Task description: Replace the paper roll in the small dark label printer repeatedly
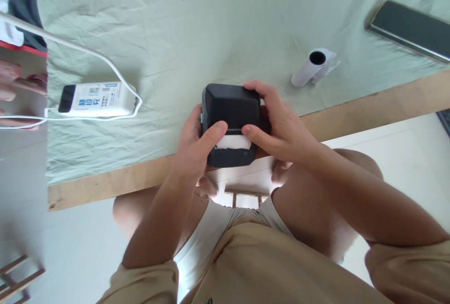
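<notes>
Between my two hands is a small black label printer (232, 107), held over the table's front edge. A strip of white label paper (234, 142) sticks out of its slot, and a power mark shows on the front part below. My left hand (197, 142) grips the printer's left side with the thumb on top. My right hand (276, 123) wraps the right side, thumb near the paper slot and a finger at the far corner. The undersides of both hands are hidden. Right of the printer, a white paper roll (303, 73) with a dark core lies on the cloth.
A pale green cloth (211, 27) covers the table, whose wooden edge (116, 179) runs along the front. At left lies a white power bank (98, 99) with a white cable (80, 49). A dark flat device (411, 29) lies at far right. Another person's feet show at far left.
</notes>
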A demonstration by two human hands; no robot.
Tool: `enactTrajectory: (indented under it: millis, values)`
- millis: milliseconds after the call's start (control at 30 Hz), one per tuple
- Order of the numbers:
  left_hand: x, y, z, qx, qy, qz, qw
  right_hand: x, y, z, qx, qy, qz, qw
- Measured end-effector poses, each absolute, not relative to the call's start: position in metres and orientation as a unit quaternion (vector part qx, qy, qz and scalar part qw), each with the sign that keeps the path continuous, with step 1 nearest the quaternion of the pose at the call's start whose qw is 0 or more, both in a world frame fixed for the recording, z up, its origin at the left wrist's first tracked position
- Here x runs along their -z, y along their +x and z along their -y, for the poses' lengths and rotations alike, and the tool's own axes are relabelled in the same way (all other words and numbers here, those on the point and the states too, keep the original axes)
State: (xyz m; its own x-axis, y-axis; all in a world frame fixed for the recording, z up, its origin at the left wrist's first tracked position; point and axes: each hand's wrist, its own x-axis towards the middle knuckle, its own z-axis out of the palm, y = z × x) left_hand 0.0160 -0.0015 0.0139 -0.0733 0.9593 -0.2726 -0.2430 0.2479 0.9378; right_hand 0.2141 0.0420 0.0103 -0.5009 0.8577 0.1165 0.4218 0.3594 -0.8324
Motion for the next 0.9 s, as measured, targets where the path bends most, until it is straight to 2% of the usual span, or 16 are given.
enactTrajectory:
  millis: [133,267,533,633,900]
  values:
    - [-0.012,0.023,-0.003,-0.551,0.288,-0.497,0.605,-0.009,0.215,-0.042,-0.397,-0.413,0.768,0.286]
    - [-0.008,0.025,-0.007,-0.574,0.241,-0.512,0.592,-0.002,0.215,-0.041,-0.354,-0.396,0.772,0.348]
    - [-0.005,0.018,-0.01,-0.613,0.257,-0.488,0.565,0.001,0.214,-0.041,-0.416,-0.398,0.727,0.375]
    - [-0.006,0.019,-0.01,-0.618,0.252,-0.48,0.569,-0.009,0.215,-0.043,-0.389,-0.409,0.727,0.391]
    - [-0.006,0.022,-0.013,-0.553,0.276,-0.531,0.579,-0.023,0.208,-0.044,-0.341,-0.433,0.65,0.523]
